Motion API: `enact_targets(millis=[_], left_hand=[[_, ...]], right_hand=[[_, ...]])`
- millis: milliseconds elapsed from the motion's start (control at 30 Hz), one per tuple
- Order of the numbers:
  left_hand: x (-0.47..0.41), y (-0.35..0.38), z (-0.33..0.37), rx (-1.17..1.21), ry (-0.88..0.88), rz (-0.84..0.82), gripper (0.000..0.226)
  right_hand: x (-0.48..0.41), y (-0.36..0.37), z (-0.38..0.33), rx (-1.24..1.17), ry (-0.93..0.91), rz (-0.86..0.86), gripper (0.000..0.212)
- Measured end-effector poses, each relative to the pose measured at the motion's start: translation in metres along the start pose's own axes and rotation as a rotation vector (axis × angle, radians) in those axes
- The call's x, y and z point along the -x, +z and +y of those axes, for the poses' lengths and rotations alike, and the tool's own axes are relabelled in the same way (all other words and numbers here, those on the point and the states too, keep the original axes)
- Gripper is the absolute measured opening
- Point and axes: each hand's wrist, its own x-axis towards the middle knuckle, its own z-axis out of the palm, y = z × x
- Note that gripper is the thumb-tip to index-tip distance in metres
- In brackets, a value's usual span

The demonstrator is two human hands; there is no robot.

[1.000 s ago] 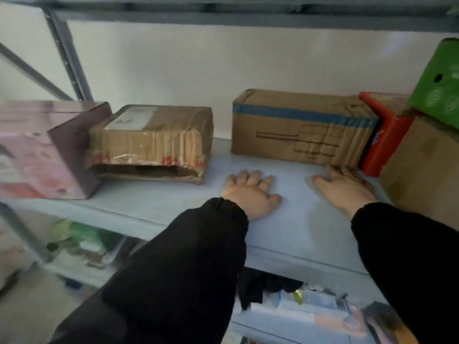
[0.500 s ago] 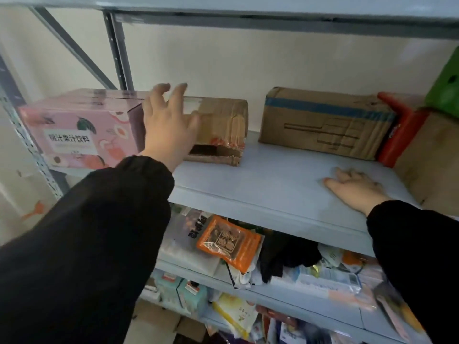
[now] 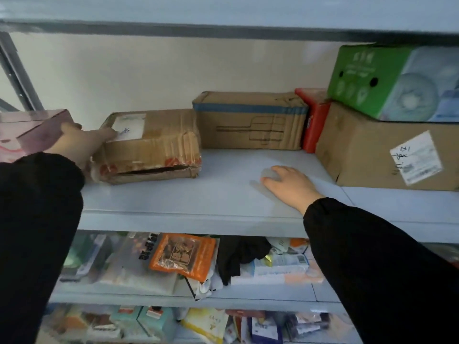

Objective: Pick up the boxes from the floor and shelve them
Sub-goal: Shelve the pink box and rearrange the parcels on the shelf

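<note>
A crumpled brown cardboard box point(image 3: 159, 142) with a white label lies on the grey shelf board point(image 3: 198, 202), its right end against a brown box with blue tape point(image 3: 248, 120). My left hand point(image 3: 79, 142) holds the crumpled box's left end, thumb laid over the top by the label, fingers hidden behind the corner. My right hand point(image 3: 288, 184) rests flat on the bare shelf to the right, holding nothing, its fingertips blurred.
A pink box point(image 3: 32, 130) sits just left of my left hand. A red box point(image 3: 314, 117), a large cardboard box point(image 3: 367, 150) and a green box point(image 3: 387, 80) on top of it fill the shelf's right end. Packets crowd the lower shelves point(image 3: 183, 256).
My left hand dropped from above the crumpled box onto its left end, and the box slid right against the blue-taped box. My right hand stayed flat on the shelf.
</note>
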Motion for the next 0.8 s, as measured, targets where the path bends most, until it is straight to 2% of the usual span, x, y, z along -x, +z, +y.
enact_targets(millis=[33,100,133,233,300,367,400,467,533,667,800], left_hand=[[-0.003,0.006,-0.002,0.046,-0.021,-0.056,0.101],[0.012,0.021,0.004,0.111,-0.057,-0.191,0.08],[0.03,0.029,0.013,0.123,-0.063,-0.237,0.077],[0.068,0.061,0.03,0.215,-0.067,-0.432,0.076],[0.097,0.095,0.037,0.274,-0.058,-0.553,0.06],[0.122,0.136,0.042,0.33,-0.078,-0.589,0.041],[0.134,0.154,0.047,0.339,-0.073,-0.576,0.04],[0.15,0.188,0.057,0.313,-0.055,-0.529,0.054],[0.169,0.211,0.069,0.221,-0.024,-0.468,0.068],[0.185,0.245,0.081,0.06,0.07,-0.418,0.091],[0.195,0.268,0.094,-0.026,0.123,-0.406,0.092]], right_hand=[[0.0,0.0,0.001,-0.052,0.005,0.015,0.077],[0.003,-0.003,0.005,-0.199,0.015,0.04,0.08],[0.005,-0.004,0.006,-0.294,-0.002,0.056,0.081],[0.018,-0.01,0.003,-0.63,-0.191,0.15,0.072],[0.03,-0.021,0.001,-0.686,-0.347,0.284,0.066],[0.037,-0.04,0.003,-0.507,-0.479,0.406,0.062],[0.038,-0.054,0.004,-0.347,-0.526,0.421,0.061],[0.035,-0.08,0.007,0.051,-0.524,0.353,0.062],[0.028,-0.099,0.013,0.337,-0.459,0.251,0.066],[0.017,-0.114,0.03,0.492,-0.384,0.213,0.064],[0.009,-0.11,0.047,0.523,-0.341,0.242,0.064]])
